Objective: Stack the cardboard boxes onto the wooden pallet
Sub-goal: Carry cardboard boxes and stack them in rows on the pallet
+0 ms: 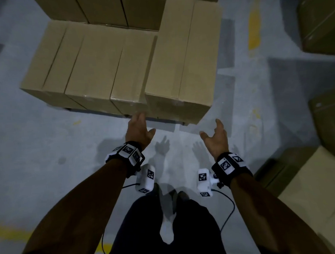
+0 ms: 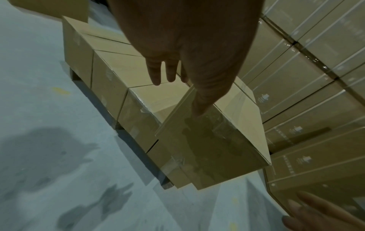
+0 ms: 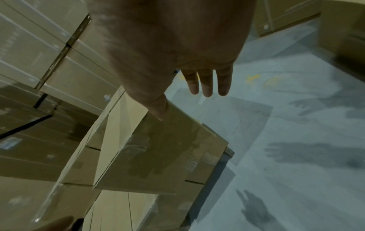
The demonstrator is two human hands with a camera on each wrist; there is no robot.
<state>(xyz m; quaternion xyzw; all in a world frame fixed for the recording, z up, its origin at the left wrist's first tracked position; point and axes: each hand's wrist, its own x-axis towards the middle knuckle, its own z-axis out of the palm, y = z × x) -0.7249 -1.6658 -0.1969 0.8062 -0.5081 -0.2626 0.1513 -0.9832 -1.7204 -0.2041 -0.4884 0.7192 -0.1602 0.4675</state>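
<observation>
Several cardboard boxes (image 1: 96,66) lie side by side on a low dark pallet (image 1: 162,120) ahead of me. One taller box (image 1: 183,59) sits on top at the right end, its near end overhanging slightly. My left hand (image 1: 139,127) hovers just before the stack's near face, fingers straight, holding nothing. My right hand (image 1: 215,136) is spread open a little below and right of the top box's corner, empty. The left wrist view shows the top box (image 2: 213,140) beyond my fingers (image 2: 158,73). From the right wrist the same box (image 3: 158,156) appears under my palm.
More cartons (image 1: 101,9) are piled behind the pallet. Other boxes stand at the right: one pale carton (image 1: 309,190) near my right arm, darker ones (image 1: 322,20) farther back. Grey concrete floor (image 1: 30,143) with yellow marks lies around. My feet (image 1: 167,229) are below.
</observation>
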